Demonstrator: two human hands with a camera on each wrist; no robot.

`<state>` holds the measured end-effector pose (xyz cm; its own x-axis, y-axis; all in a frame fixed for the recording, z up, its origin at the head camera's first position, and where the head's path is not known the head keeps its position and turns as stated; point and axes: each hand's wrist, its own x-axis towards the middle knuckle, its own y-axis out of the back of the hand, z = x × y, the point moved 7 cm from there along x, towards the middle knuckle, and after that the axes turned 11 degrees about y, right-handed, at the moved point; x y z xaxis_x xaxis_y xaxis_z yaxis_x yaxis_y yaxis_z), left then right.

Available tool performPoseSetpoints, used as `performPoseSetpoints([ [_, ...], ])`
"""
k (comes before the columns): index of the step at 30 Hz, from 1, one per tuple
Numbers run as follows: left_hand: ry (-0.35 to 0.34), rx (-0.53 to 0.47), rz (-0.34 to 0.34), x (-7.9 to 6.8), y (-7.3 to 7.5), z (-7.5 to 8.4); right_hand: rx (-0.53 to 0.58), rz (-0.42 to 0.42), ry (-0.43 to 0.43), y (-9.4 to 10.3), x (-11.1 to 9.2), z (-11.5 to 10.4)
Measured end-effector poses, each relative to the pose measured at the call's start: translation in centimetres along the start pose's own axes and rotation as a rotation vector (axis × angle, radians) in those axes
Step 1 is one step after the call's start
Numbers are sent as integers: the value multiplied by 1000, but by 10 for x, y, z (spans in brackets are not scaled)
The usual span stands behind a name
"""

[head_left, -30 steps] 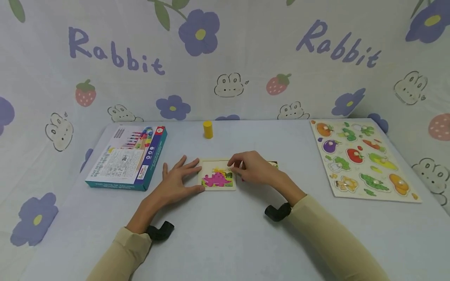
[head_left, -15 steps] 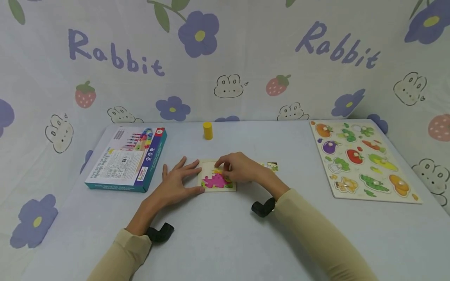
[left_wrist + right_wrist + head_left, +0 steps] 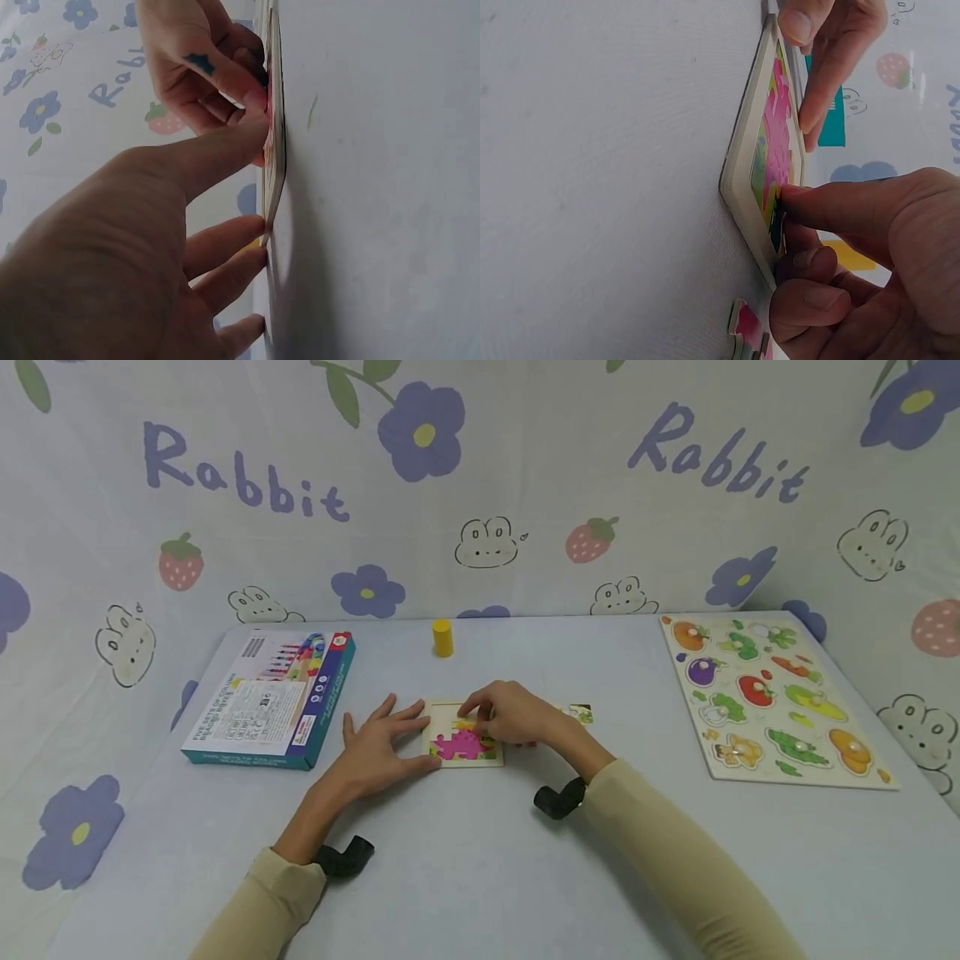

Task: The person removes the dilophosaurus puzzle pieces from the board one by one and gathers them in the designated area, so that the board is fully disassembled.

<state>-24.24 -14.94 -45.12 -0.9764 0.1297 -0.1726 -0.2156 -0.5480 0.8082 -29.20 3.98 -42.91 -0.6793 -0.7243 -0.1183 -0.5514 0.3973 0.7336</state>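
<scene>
A small wooden jigsaw tray (image 3: 437, 710) lies flat on the table, with a pink dinosaur picture (image 3: 461, 745) partly filling its lower part. My left hand (image 3: 378, 750) rests at the tray's left edge, fingers spread and fairly straight, thumb at the lower left corner. Over the tray's upper right part is my right hand (image 3: 513, 714), fingers curled, thumb and index together at the picture. They pinch a puzzle piece there, mostly hidden by the fingers; in the right wrist view the thumb tip (image 3: 791, 193) presses at the picture's surface. Loose pink puzzle pieces (image 3: 746, 322) lie beside the tray.
Another loose piece (image 3: 581, 713) shows beyond the right wrist. A yellow cylinder (image 3: 442, 638) stands at the back. At the left lies a flat teal-edged box (image 3: 270, 697); a vegetable peg puzzle board (image 3: 776, 702) lies at the right. A printed cloth hangs behind the table.
My right hand has moved left from the tray's right edge to over the picture, then stayed nearly still. The left hand has kept its place at the left edge.
</scene>
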Motion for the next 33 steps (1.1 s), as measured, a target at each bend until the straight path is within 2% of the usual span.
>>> performPoseSetpoints([
  [6,60,52,43,0,-5,7,23,6,-34,-1,-1,3],
  [14,106,75,118,-3,-9,16,26,12,-6,-3,0,4],
  [22,117,101,207,-5,-10,23,15,22,15,1,-1,0],
  [33,128,105,238,-8,-11,27,5,40,36,0,-1,0],
])
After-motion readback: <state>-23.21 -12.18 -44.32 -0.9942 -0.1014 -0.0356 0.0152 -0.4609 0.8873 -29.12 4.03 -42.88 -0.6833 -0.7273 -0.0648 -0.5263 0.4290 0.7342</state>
